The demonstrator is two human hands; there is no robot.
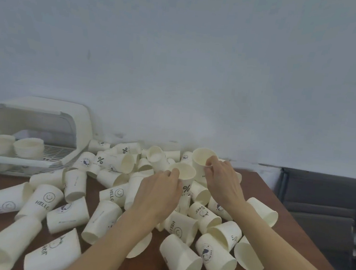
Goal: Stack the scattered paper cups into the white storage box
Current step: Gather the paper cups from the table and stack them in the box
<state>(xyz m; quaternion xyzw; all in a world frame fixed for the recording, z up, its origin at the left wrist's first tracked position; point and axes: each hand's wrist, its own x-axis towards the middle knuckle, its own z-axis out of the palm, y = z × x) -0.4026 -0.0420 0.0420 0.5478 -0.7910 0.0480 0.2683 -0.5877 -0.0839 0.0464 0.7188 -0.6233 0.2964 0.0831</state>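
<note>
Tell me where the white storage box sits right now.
In the head view, the white storage box sits at the far left of the brown table, against the wall, lid raised, with two cup stacks inside and loose cups beside it.

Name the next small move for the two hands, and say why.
Probably nest the two held cups: the right hand pinches an upright cup by its rim, and the left hand grips another upright cup just beside it, both open-mouthed.

— How many of each?
— One white plastic storage box [66, 123], two short stacks of cream paper cups [13, 147] inside, and dozens of loose cups across the brown bench [261, 185]; two hands [159, 194].
</note>
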